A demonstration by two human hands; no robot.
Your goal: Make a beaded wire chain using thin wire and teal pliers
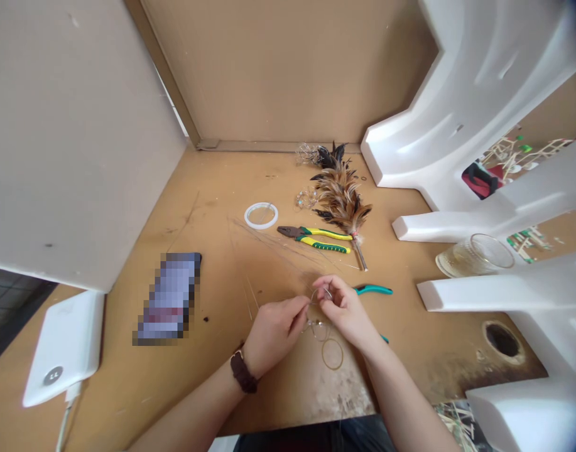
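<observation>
My left hand (274, 325) and my right hand (345, 309) are close together above the table, both pinching a thin silvery wire (313, 292) that bends into a loop. Fine detail of the wire between the fingertips is too small to tell. Just below my fingers lies a tangle of wire rings (320, 331) with small shiny bits on it. A gold-coloured ring (332, 355) rests nearer the table's front edge. Teal-handled pliers (375, 289) lie partly hidden under my right hand. Beyond my hands, several straight wires (273, 242) are spread on the wood.
Yellow-green pliers (316, 238) lie beside a feather bundle (342, 191) and a white ring (261, 215). A phone (168, 298) and a white power bank (66, 351) with a cable sit left. White moulded supports (485, 292) and a glass cup (476, 255) stand right.
</observation>
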